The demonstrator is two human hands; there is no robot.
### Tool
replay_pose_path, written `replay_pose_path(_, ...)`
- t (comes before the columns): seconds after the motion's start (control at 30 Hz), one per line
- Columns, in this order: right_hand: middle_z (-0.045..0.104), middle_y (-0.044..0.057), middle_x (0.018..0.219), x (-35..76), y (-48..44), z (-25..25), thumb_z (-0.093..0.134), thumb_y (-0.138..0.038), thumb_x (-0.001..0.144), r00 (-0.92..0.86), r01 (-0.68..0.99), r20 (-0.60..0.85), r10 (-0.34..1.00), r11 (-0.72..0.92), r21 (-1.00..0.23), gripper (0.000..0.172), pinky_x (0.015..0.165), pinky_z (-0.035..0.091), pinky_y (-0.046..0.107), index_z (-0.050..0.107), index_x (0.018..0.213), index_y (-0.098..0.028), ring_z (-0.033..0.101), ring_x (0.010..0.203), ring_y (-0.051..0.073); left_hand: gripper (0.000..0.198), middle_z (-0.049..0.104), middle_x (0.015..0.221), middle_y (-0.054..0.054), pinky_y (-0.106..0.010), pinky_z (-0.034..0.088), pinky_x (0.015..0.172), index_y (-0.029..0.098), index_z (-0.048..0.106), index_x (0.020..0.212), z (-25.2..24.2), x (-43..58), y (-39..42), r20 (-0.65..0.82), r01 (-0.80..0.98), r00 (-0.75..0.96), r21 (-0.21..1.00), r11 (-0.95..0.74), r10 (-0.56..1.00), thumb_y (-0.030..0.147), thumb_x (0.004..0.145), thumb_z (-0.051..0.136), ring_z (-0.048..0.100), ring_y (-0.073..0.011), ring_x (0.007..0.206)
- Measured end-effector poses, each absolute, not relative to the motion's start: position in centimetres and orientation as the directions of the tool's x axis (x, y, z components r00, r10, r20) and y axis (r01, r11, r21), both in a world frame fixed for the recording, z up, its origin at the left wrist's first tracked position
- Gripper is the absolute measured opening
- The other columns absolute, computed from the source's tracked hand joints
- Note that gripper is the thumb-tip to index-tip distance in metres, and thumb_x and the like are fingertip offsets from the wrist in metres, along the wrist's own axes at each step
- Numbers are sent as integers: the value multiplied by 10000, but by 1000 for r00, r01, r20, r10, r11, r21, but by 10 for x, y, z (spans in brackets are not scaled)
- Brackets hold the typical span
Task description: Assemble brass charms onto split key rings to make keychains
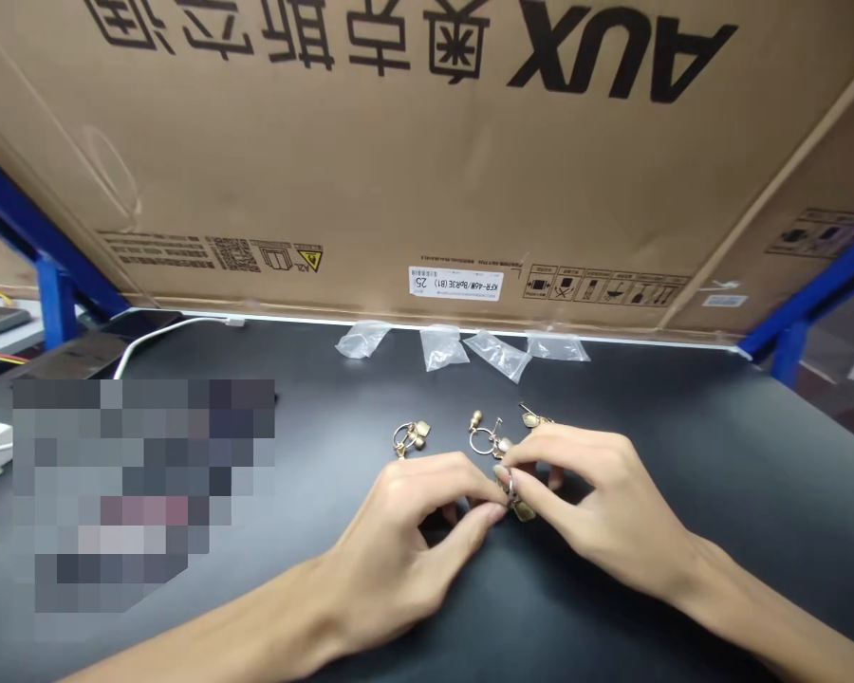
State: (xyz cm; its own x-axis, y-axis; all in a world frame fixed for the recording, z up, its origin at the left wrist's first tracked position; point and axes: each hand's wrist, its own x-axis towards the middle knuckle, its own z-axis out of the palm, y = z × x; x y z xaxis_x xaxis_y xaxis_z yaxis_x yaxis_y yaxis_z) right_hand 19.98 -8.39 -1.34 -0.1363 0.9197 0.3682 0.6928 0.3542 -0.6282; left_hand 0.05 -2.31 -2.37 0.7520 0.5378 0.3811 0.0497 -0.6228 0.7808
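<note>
My left hand [409, 531] and my right hand [584, 493] meet at the middle of the black table [683, 455], fingertips pinched together on a small gold earring [518, 503] with a ring and a dangling charm. Just beyond my fingers lie three more gold earrings: one [411, 437] to the left, one [490, 438] in the middle, and one [533, 416] partly hidden behind my right hand.
Several small clear plastic bags [462, 347] lie in a row by the table's far edge. A large brown cardboard box [427, 152] stands behind them. A white cable [163, 334] runs at the far left, and blue frame posts [57, 304] stand at both sides.
</note>
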Motion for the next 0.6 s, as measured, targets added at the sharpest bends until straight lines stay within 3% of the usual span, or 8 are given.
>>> replay_pose_path(0.2,710,-3,770,199,-85,-14,582,-223,926,-176,669,335,926,362,-649,140,627,495,232,703,854,-219,626,654,122,149,707,747,-1,-222,517,620,191,659,802,-23,2,-26,409,91,707,756,-648,577,66,805,578,617,-111,625)
replay_pose_path(0.33,742,12,890,212,-81,-5,592,-300,928,-157,710,290,944,312,-631,166,637,510,240,715,1024,-241,653,698,139,151,667,705,17,-213,503,606,191,615,769,-25,3,-23,404,129,680,756,-642,612,55,791,555,583,-100,611)
replay_pose_path(0.4,753,16,931,224,-76,0,597,-344,916,-27,792,303,953,205,-575,199,643,516,257,714,1047,-250,668,711,157,137,646,724,14,-206,499,598,191,598,789,-28,1,-21,390,161,684,744,-649,616,71,817,538,570,-99,628)
replay_pose_path(0.47,759,3,845,237,-70,1,586,-371,910,88,865,279,956,66,-497,183,610,505,270,724,940,-255,681,687,175,132,633,780,2,-199,495,583,194,602,834,-30,0,-20,388,181,702,713,-677,597,88,845,524,553,-96,635)
replay_pose_path(0.6,738,-1,721,252,-62,-8,598,-461,883,118,959,208,971,-57,-278,247,521,449,285,729,807,-266,668,601,191,158,608,1016,-45,-179,519,585,202,611,889,-33,-3,-21,428,167,719,659,-733,549,77,842,528,577,-88,702)
